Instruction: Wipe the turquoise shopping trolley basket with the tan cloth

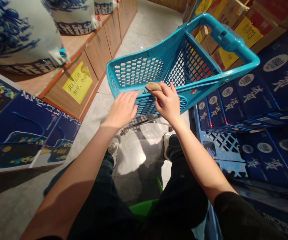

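Observation:
A blue plastic shopping cart with mesh walls stands in front of me, its handle toward the upper right. My left hand rests at the near rim of its basket, palm down, holding nothing, with the fingers stretched forward. To its right, my right hand grips a folded brown cloth over the same rim. Part of the cloth is hidden under the fingers.
Wooden cabinets with large blue-and-white jars line the left. Dark blue gift bags stand at the lower left. Stacked blue boxes and cardboard cartons fill the right. A green object shows between my legs.

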